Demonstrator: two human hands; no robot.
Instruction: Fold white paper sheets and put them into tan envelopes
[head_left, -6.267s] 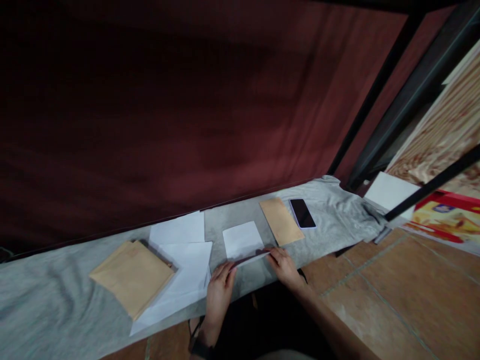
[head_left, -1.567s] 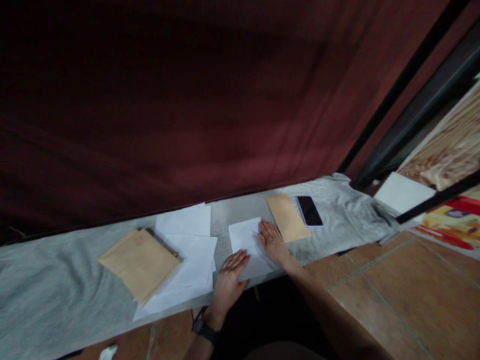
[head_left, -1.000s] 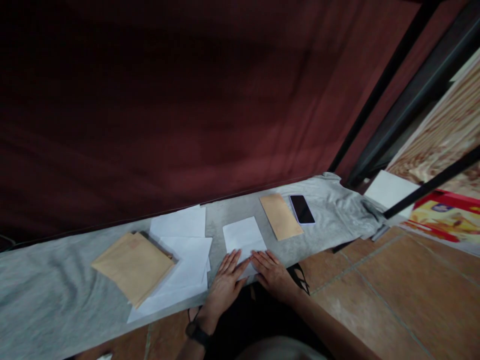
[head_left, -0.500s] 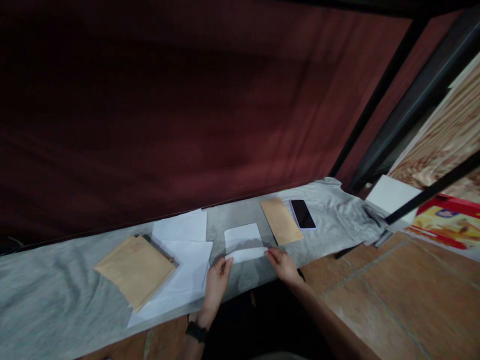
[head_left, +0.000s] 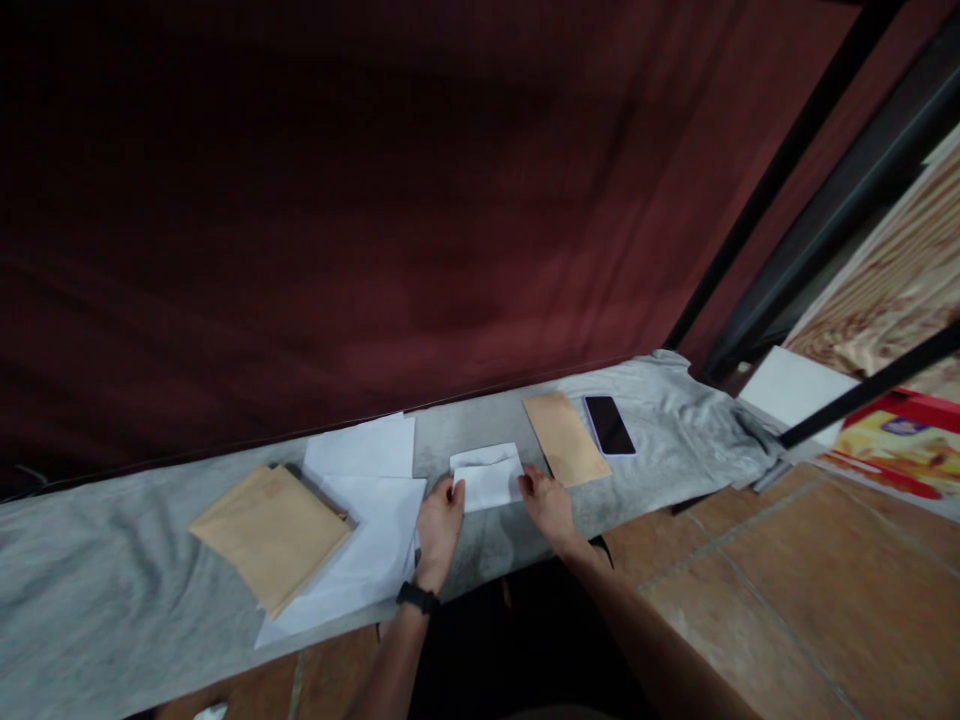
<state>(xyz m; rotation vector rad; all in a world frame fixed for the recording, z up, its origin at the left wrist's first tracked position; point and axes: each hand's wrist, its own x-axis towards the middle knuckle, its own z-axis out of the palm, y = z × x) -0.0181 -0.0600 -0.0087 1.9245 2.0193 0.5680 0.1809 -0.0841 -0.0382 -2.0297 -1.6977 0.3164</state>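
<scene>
A small sheet of white paper [head_left: 488, 484] lies on the grey cloth, its near part folded over toward the far edge. At its left edge, my left hand [head_left: 441, 522] pinches the paper between thumb and fingers; a dark watch sits on that wrist. My right hand [head_left: 547, 508] grips the right edge, fingers curled. A single brown envelope [head_left: 566, 438] lies just beyond my right hand, with a phone [head_left: 610, 426] beside it, screen dark. Left of my left hand are larger white sheets [head_left: 375, 520], partly under a pile of brown envelopes [head_left: 270, 535].
The grey cloth [head_left: 97, 580] covers a long, narrow bench against a dark red wall [head_left: 420, 250]. Black metal bars [head_left: 780, 180] rise at the right. A red and yellow printed box [head_left: 900, 440] and a white box [head_left: 795, 390] stand beyond the bench's right end, above the tiled floor.
Both hands have carried the paper's raised near edge away from me, laying it over the far part. The fold now lies flatter. The envelopes and phone stay in place.
</scene>
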